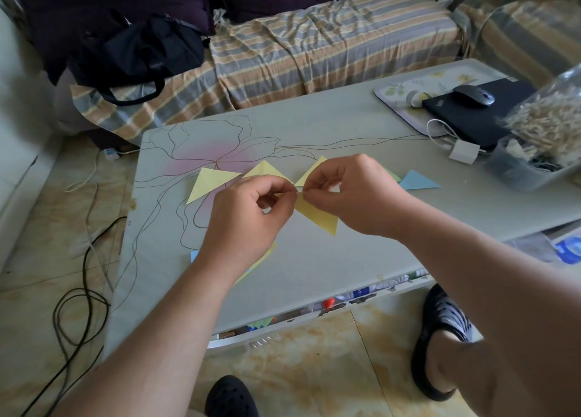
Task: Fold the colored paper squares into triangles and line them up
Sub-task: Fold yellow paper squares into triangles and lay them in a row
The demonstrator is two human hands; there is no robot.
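Both hands (248,209) (355,190) pinch one unmarked yellow paper triangle (317,215).

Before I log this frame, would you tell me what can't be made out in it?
- Head view: green triangle, mostly hidden behind the right hand.
- Head view: loose papers near the table edge, covered by the left hand; count unclear.
- Head view: yellow paper, its pinched corner hidden by fingertips.
- Head view: clear container, cut off at the right edge.
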